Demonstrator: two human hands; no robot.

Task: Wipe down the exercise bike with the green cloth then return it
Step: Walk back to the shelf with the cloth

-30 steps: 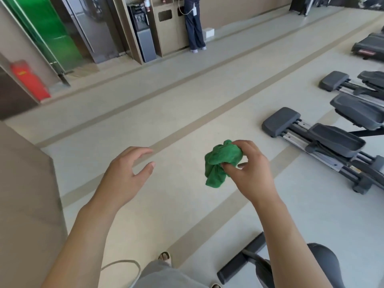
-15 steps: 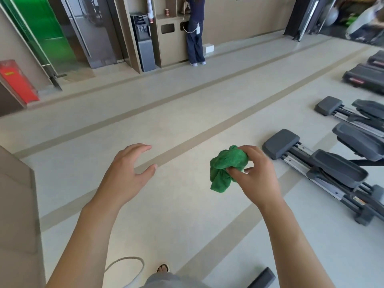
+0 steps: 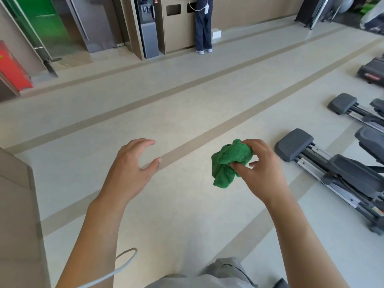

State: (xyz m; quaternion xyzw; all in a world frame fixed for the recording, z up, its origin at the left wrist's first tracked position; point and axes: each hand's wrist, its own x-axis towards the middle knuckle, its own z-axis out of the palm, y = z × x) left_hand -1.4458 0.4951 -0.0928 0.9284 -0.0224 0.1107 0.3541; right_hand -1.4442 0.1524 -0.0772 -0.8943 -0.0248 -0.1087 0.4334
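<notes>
A crumpled green cloth (image 3: 228, 161) hangs bunched in my right hand (image 3: 262, 171), pinched between thumb and fingers at mid-frame right. To the left of it my left hand (image 3: 129, 169) is held out with its fingers curled and apart, holding nothing. Both hands are over bare floor. At the bottom right edge only a dark corner (image 3: 281, 283) of some machine shows; I cannot tell whether it is the exercise bike.
Grey elliptical machines (image 3: 324, 163) line the right side. A beige pillar corner (image 3: 18, 215) stands at the left. At the far wall a person (image 3: 203, 23) stands by a cabinet, beside a water dispenser (image 3: 147, 28). A white cable (image 3: 122, 267) loops near my waist.
The view has tilted up and the bike's seat and base have dropped out at the bottom. Both hands keep their pose, the cloth still held in the right hand.
</notes>
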